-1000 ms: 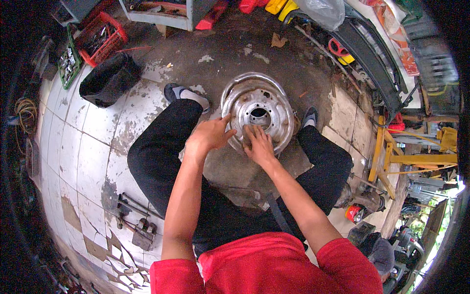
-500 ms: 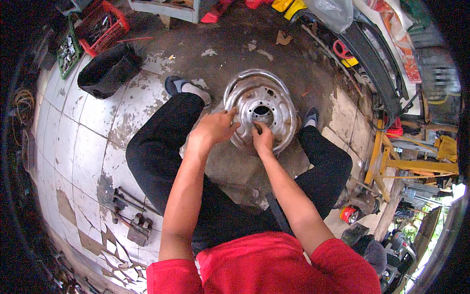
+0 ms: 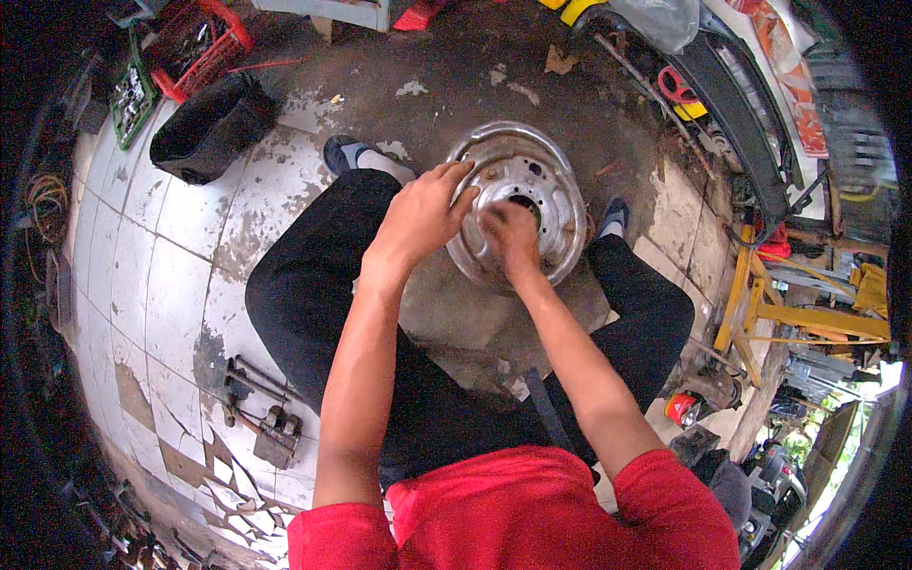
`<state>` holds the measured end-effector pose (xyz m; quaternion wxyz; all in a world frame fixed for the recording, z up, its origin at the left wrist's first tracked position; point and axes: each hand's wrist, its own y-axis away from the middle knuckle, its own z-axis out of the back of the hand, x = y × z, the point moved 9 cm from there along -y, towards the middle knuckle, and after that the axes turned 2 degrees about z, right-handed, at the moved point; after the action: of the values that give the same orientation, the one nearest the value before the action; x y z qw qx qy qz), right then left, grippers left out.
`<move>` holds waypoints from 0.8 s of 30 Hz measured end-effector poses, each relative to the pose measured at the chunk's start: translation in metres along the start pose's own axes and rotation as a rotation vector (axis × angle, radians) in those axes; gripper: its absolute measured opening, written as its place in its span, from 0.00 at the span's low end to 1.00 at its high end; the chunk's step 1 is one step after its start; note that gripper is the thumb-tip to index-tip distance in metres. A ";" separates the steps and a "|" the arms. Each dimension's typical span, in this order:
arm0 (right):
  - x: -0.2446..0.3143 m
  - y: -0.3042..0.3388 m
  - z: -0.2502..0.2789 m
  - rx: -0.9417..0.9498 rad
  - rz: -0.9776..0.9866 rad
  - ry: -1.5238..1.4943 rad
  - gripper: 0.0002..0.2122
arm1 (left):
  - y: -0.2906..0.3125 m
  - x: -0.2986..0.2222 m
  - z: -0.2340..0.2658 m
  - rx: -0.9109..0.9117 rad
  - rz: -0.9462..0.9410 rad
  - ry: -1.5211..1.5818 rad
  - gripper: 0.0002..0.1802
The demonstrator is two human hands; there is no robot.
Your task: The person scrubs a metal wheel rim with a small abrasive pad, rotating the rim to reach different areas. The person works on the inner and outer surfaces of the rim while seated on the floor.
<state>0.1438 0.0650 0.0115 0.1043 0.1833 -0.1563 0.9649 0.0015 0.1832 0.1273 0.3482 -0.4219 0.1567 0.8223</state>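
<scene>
Since the earlier frame our right hand has slid from the near rim of the round, dull silver steel wheel rim toward its centre hole, and the view has drifted so the wheel sits a little higher and more to the right.

In the head view, the only one we have, the wheel rim lies flat on the stained concrete floor between our feet, just beyond our knees in black trousers. Our left hand rests on the wheel's left edge, fingers spread and curved over the lip, bracing it. Our right hand is blurred with motion over the hub area, fingers bunched downward; we cannot tell whether it pinches anything small or only presses on the metal.

We judge the step in hand to be work at the hub face, rubbing or fitting something near the centre hole while the other hand steadies the rim. The next move seems to call for keeping the left hand firm so the wheel does not turn or slide.

A black rubber tub and a red plastic crate stand well apart at upper left; dark metal hand tools lie on the white tiles beside our left leg.
</scene>
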 end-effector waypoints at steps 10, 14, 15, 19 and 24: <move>0.034 0.006 -0.015 0.254 0.402 0.058 0.12 | 0.005 0.008 -0.014 0.091 0.022 -0.069 0.23; -0.010 -0.002 -0.008 0.143 -0.082 0.078 0.14 | 0.011 0.022 -0.039 0.328 0.091 -0.207 0.26; 0.014 -0.011 0.001 0.062 -0.080 0.027 0.14 | 0.018 0.029 -0.041 0.354 0.112 -0.243 0.27; 0.048 -0.015 0.040 -0.139 -0.203 -0.344 0.14 | 0.020 0.031 -0.048 0.432 0.169 -0.275 0.28; 0.016 0.043 0.047 -0.192 -0.685 -0.911 0.12 | 0.020 0.037 -0.079 0.474 0.142 -0.225 0.27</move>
<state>0.1331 0.0115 0.0481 0.3489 0.6102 -0.2040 0.6814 0.0183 0.1415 0.0500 0.3938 -0.2227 0.3342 0.8268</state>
